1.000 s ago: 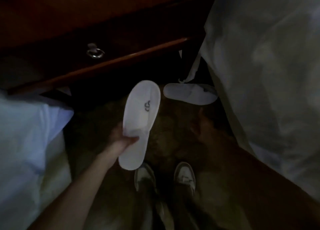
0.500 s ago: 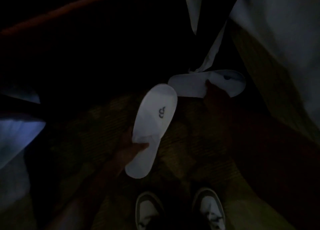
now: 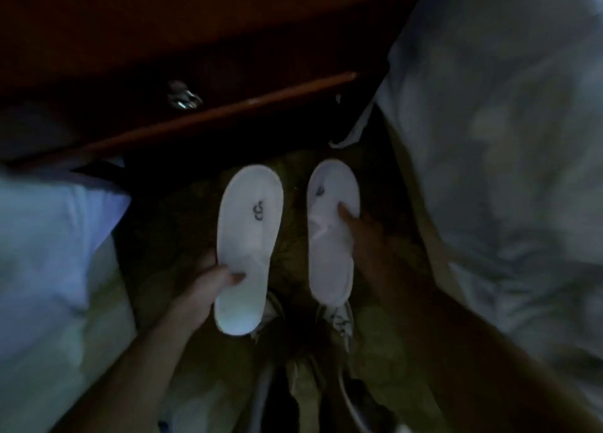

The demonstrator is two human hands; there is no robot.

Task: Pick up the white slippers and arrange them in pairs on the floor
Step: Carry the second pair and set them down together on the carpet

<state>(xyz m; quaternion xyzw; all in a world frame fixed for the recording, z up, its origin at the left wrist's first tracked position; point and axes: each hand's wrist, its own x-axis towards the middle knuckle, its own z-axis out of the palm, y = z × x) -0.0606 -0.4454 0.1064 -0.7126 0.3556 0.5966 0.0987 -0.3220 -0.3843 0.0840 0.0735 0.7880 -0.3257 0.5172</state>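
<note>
Fingers of the left hand pinch a flat white fabric slipper with a small dark logo at centre frame, thumb across its insole. The right hand, just right of centre, grips a second white fabric slipper, parallel and apart. Both hang above patterned carpet and white sneakers. A dark wooden drawer with a metal ring pull fills the upper left; pale bedding covers the right.

Two white fabric slippers are held side by side above the patterned carpet floor: the left slipper in the left hand, the right slipper in the right hand. A dark wooden nightstand stands beyond them, between a left bed and a right bed. Two white sneakers lie below the slippers.
</note>
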